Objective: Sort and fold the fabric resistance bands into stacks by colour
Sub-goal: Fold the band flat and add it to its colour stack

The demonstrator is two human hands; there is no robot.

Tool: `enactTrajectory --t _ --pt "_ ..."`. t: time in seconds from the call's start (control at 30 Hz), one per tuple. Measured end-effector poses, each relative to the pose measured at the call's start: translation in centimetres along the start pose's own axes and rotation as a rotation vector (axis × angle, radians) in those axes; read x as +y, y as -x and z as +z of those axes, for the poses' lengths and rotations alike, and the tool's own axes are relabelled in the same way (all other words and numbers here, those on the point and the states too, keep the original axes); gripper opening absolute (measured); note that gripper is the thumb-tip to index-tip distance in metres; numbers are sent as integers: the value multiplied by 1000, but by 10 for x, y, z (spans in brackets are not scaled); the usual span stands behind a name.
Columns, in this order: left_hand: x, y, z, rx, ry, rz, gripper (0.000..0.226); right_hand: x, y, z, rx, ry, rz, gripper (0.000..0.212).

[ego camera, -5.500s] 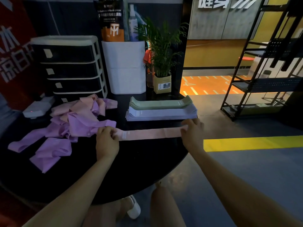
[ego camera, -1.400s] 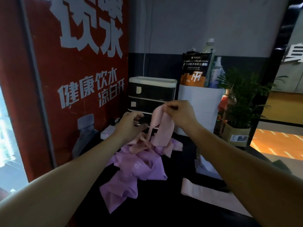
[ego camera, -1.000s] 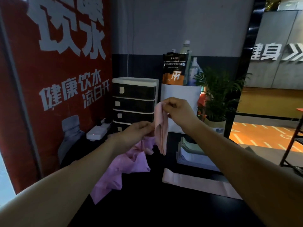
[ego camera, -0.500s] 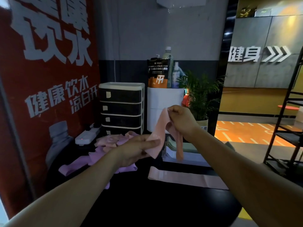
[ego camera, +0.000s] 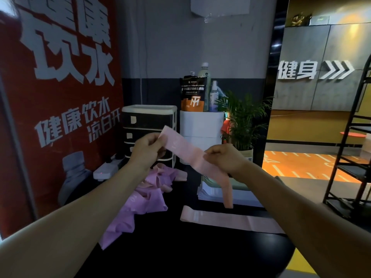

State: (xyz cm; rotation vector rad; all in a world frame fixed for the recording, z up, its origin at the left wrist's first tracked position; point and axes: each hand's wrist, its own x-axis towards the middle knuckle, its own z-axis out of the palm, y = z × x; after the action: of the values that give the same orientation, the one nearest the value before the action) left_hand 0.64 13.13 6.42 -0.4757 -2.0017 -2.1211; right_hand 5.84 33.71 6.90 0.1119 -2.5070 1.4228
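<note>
Left hand [ego camera: 145, 151]: raised above the table, fingers curled and pinching the upper left end of the pink band.
Right hand [ego camera: 222, 159]: raised at about the same height, fingers closed in a fist round the pink band partway along its length.
Pink band [ego camera: 184, 150]: held in the air, stretched flat and slanting down from the left hand to the right; past the right hand its free end hangs down in front of the folded stack.
Folded pink band [ego camera: 230, 219]: lies flat on the table, below the hanging end, near the table's front edge.
Folded stack [ego camera: 241, 194]: pale green bands on top of white or lilac ones, behind the folded pink band.
Loose pile [ego camera: 140, 197]: purple and pink bands heaped unsorted on the left of the table, under the left forearm.
Table [ego camera: 190, 253]: black, round-edged.
Drawer unit [ego camera: 148, 121]: stands behind the loose pile, against the wall.
</note>
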Motion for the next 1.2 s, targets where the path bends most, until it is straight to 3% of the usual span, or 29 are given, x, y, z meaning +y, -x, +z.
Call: enactTrajectory --t 0.1,0.2,0.27,0.37,0.5,0.67,0.93,1.2 --pt "19 -6 7 -71 -167 150 16 -16 -1 -2 -45 -35 -20 15" --pt "36 -9 16 -197 -359 272 15 -37 -6 -7 97 -32 -153 26" --pt "45 -9 24 -268 -477 337 13 -52 -10 -11 135 61 -248 32" --pt "55 -7 32 -328 -585 384 9 -67 -12 -15 144 257 -320 20" --pt "56 -4 35 -315 -527 290 9 -73 -9 -20 145 338 -332 14" --pt "38 11 51 -384 -275 47 25 -79 -6 -22 226 174 -286 15" --pt "-7 24 63 -569 -621 20 32 -47 -5 -60 478 -49 -67 21" --pt "-36 30 29 -665 -876 -67 2 24 17 -89 640 -262 219 31"
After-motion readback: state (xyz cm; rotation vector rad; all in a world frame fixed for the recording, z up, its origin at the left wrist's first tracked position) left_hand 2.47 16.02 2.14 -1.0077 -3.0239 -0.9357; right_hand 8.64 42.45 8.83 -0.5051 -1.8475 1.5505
